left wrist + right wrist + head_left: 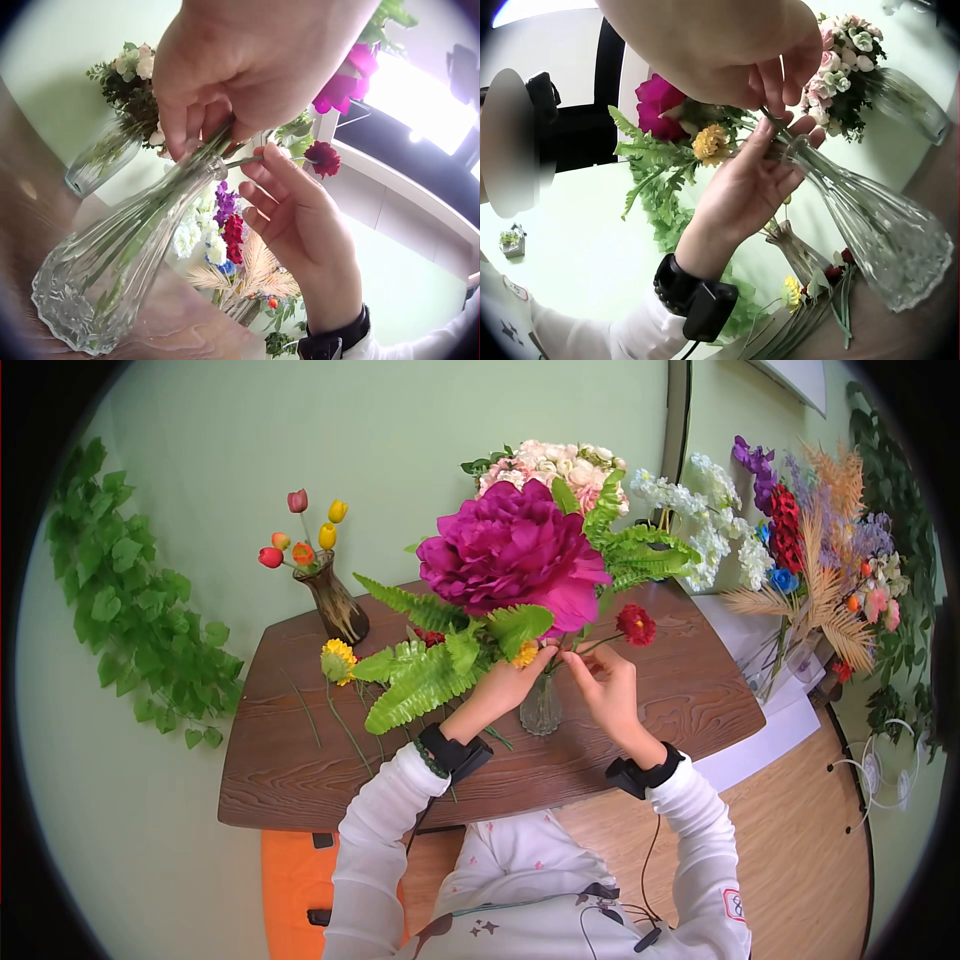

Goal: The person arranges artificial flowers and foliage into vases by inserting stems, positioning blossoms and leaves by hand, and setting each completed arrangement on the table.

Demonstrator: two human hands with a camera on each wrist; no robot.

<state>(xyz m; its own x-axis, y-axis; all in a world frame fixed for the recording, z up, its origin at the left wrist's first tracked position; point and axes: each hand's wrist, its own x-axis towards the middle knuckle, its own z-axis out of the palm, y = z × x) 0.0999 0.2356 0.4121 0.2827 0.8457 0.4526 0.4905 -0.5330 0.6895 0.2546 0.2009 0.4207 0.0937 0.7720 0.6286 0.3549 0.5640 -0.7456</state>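
Observation:
A clear glass vase (541, 705) stands on the table, several green stems inside it. Above it spread a large magenta flower (510, 555) and green fern leaves (425, 680). The left hand (507, 685) grips the stems at the vase's mouth, fingers curled round them in the left wrist view. On the other side of the neck, the right hand (608, 695) pinches the stem of a small red flower (636, 625) between thumb and forefinger. That stem's end is at the vase's mouth (217, 166). A yellow flower (711, 145) sits by the left hand.
Loose stems and a yellow flower (339, 661) lie on the table (270, 760) at the left. A brown vase (338, 600) with tulips stands at the back left. Pink and white roses (560, 465) are behind the bouquet; more flowers (790, 510) stand at the right.

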